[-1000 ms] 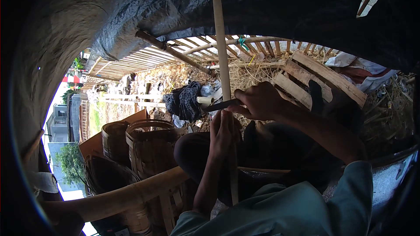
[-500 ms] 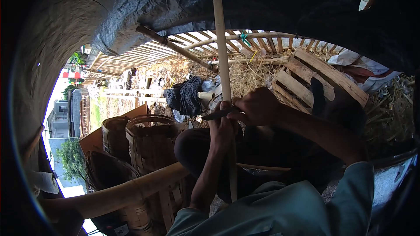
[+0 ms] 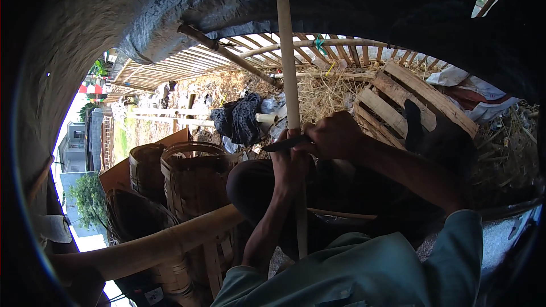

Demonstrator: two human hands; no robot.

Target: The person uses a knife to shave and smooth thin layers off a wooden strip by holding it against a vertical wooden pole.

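A long pale bamboo strip (image 3: pixel 289 74) runs upright through the middle of the view, from the top edge down past my lap. My left hand (image 3: pixel 289 167) is closed round it just above my knee. In my right hand (image 3: pixel 335 137) is a knife, its fingers wrapped round the handle. The dark knife blade (image 3: pixel 278 145) points left and lies across the strip at my left hand's fingers. Shade hides the exact contact between edge and strip.
Woven bamboo baskets (image 3: pixel 196 179) stand to the left, behind a thick bamboo pole (image 3: pixel 165 247). A wooden pallet (image 3: pixel 392 105) lies at the right by my foot. Ahead are a dark cloth (image 3: pixel 239 119), straw and a bamboo fence (image 3: pixel 199 68). Dark tarpaulin (image 3: pixel 227 0) hangs overhead.
My hands, the knife and the bamboo strip stay nearly in place. The whole view has shifted slightly.
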